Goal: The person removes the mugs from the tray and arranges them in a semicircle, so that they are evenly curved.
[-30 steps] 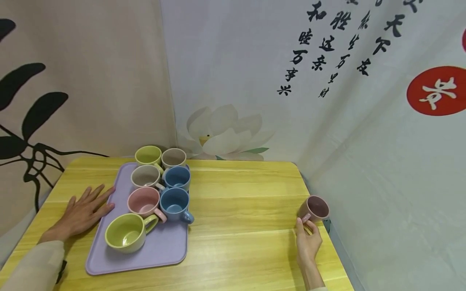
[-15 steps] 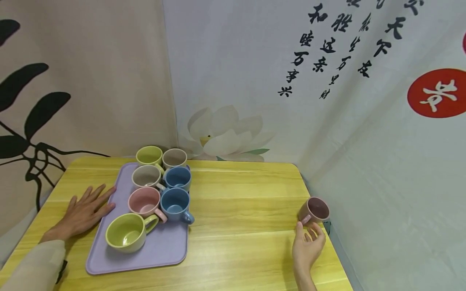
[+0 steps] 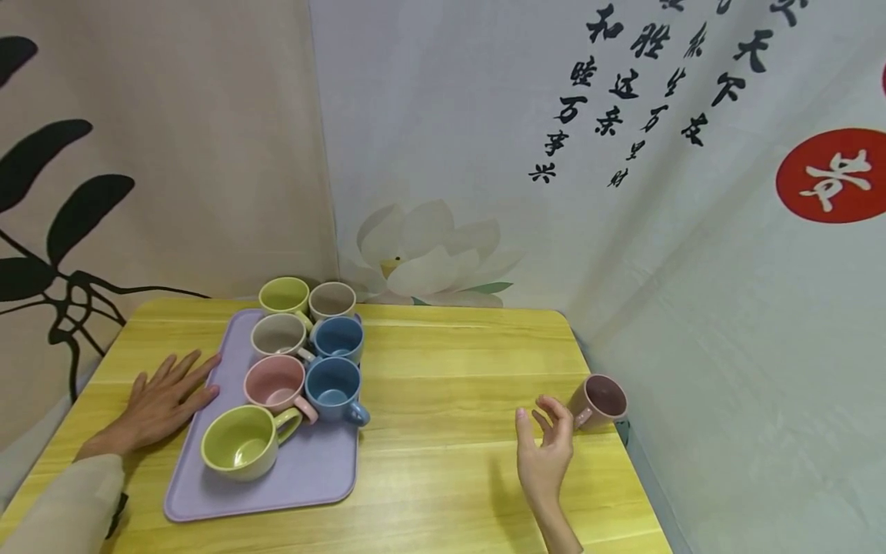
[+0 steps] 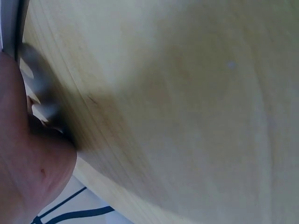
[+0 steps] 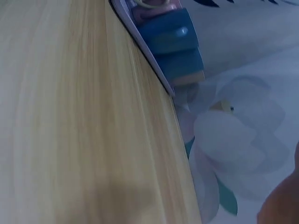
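Observation:
A mauve-pink mug (image 3: 598, 400) stands at the table's right edge, its handle toward the front left. Just left of it, my right hand (image 3: 543, 450) hovers over the table with fingers loosely bent and nothing in them. My left hand (image 3: 158, 404) lies spread out, its fingertips at the left rim of a lilac tray (image 3: 318, 477). On that tray stand several mugs in two columns: a large yellow-green cup (image 3: 238, 445) in front, a pink mug (image 3: 274, 383), two blue mugs (image 3: 334, 391), two grey-beige mugs (image 3: 278, 335) and another yellow-green mug (image 3: 284, 296) at the back.
The yellow wooden table (image 3: 450, 369) ends at fabric hangings behind and to the right. The back hanging (image 3: 443, 154) carries a printed lotus and black characters. A dark plant print (image 3: 76, 223) covers the cloth at the left.
My right hand has let go of the mauve-pink mug's handle and moved left, away from it. That mug stays at the right edge. My left hand and the tray have not moved.

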A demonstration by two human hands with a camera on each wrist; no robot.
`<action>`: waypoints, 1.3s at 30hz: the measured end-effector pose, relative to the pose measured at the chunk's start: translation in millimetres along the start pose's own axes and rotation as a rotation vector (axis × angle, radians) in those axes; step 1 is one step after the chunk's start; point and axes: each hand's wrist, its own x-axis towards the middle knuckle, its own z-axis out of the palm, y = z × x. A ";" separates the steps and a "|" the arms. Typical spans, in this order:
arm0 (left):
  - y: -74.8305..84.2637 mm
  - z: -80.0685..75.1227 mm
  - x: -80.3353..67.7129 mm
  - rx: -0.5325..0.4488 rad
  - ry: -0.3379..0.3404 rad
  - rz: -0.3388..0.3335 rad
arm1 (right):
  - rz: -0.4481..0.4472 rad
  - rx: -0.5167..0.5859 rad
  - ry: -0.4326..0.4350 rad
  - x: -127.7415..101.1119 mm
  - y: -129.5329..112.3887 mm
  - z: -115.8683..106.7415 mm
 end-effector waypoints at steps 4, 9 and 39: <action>-1.4 -0.1 0.5 -0.011 0.001 0.003 | 0.008 0.015 -0.164 -0.8 -4.2 16.9; -3.5 1.2 1.6 -0.010 -0.002 -0.004 | 0.089 0.004 -0.336 -4.2 -10.7 36.7; -0.2 0.1 1.0 -0.025 -0.014 -0.030 | 0.182 -0.001 -0.951 -25.4 -20.0 128.1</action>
